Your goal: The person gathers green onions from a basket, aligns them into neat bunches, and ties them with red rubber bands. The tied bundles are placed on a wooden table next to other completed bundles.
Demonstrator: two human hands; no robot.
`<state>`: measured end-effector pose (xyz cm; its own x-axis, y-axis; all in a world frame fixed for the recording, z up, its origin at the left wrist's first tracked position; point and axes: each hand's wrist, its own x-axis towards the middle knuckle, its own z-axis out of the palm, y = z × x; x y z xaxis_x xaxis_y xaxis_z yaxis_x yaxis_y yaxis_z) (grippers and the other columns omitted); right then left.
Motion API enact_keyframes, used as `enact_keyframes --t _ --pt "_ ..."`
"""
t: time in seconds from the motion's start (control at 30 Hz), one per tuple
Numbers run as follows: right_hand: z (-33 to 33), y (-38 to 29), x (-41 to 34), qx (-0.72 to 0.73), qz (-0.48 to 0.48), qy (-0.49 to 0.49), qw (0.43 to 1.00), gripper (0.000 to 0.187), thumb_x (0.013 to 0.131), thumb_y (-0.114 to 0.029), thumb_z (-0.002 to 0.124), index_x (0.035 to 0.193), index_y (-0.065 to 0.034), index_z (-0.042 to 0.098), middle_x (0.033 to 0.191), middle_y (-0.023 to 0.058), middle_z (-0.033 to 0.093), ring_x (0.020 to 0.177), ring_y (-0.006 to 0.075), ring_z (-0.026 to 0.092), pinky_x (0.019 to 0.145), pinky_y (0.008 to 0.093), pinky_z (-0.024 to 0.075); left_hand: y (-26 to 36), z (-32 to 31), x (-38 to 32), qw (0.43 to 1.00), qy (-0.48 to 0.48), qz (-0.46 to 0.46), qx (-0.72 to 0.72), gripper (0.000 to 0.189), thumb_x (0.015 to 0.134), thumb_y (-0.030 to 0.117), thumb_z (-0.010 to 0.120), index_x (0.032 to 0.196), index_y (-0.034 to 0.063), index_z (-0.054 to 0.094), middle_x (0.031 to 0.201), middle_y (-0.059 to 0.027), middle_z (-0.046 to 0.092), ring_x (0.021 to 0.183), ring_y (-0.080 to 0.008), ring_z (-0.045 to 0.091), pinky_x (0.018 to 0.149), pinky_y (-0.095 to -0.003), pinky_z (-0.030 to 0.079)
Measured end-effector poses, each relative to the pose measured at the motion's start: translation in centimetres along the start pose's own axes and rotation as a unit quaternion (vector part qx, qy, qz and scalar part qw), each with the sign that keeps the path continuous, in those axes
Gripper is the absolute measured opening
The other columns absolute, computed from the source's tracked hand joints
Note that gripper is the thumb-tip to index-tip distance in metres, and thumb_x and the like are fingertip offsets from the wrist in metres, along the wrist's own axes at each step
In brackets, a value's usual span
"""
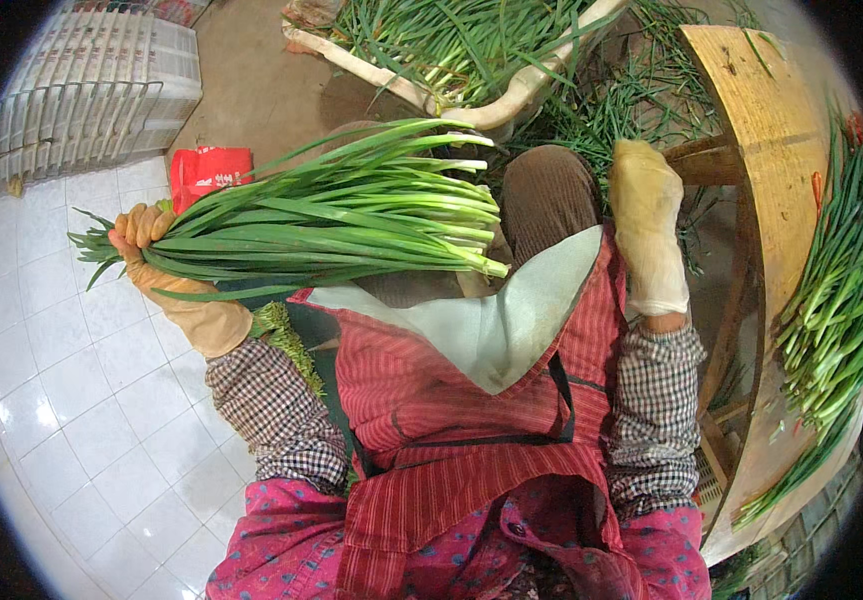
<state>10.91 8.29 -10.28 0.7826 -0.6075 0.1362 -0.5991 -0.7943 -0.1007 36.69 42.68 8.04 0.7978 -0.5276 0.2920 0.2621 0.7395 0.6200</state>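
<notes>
My left hand (165, 259), in a tan glove, grips a bunch of garlic chives (341, 225) near its dark leaf tips. The pale stem ends point right, fanned out above my lap. My right hand (645, 217), in a cream glove, is raised beside my right knee, back towards me; its fingers are hidden, so I cannot tell how they are closed. A red striped apron (469, 375) covers my lap, its pale lining (491, 330) folded over. Beside my left forearm, the cut ends of more chives (292, 349) show partly behind the sleeve.
Ahead stands a cream-rimmed tub (495, 112) of loose chives. Scattered leaves (626, 105) cover the floor beside it. To the right, a wooden table (784, 172) bears bunched chives (836, 322). White plastic baskets (101, 90) and a red bag (206, 176) stand at left by white tiles (93, 367).
</notes>
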Motion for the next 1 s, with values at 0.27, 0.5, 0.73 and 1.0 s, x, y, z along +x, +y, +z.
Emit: enact_keyframes --t 0.27,0.5,0.73,1.0 --pt "-2.1 -8.7 1.1 0.63 0.036 -0.141 0.763 0.026 0.077 -0.009 0.077 0.102 -0.003 0.073 0.095 0.0086 0.071 0.087 0.0144 0.066 0.079 0.027 0.0509 0.4 -0.3 0.4 1.0 -0.002 -0.011 -0.022 0.026 0.102 0.014 0.044 0.077 0.0158 0.039 0.069 0.0059 0.03 0.062 -0.0078 0.033 0.067 -0.0251 0.038" --pt "-2.0 -8.8 0.9 0.534 -0.009 -0.117 0.837 0.021 0.08 -0.022 0.074 0.09 -0.0042 0.071 0.083 0.0096 0.067 0.078 0.0221 0.065 0.071 0.0328 0.0498 0.3 -0.1 0.2 0.999 0.011 -0.027 -0.043 0.028 0.103 0.012 0.038 0.075 0.0161 0.038 0.069 0.006 0.029 0.061 -0.0089 0.033 0.066 -0.0239 0.036" --pt "0.2 -7.0 0.5 0.345 -0.075 0.059 0.934 0.013 0.081 -0.021 0.072 0.086 -0.009 0.067 0.082 0.008 0.067 0.071 0.0284 0.067 0.061 0.0364 0.0524 0.1 -0.5 -0.2 0.991 0.1 0.069 0.057 0.02 0.097 0.013 0.057 0.082 0.014 0.044 0.072 0.005 0.034 0.065 -0.0086 0.036 0.067 -0.0245 0.042" --pt "6.8 3.9 -2.5 -0.001 0.146 -0.141 0.979 0.01 0.088 -0.013 0.058 0.091 -0.0066 0.065 0.081 0.0162 0.068 0.075 0.034 0.068 0.062 0.0418 0.0525 1.4 -2.5 -0.6 0.99 0.126 0.045 -0.041 0.024 0.097 0.012 0.056 0.078 0.0154 0.042 0.071 0.0062 0.034 0.065 -0.009 0.035 0.068 -0.0245 0.041"
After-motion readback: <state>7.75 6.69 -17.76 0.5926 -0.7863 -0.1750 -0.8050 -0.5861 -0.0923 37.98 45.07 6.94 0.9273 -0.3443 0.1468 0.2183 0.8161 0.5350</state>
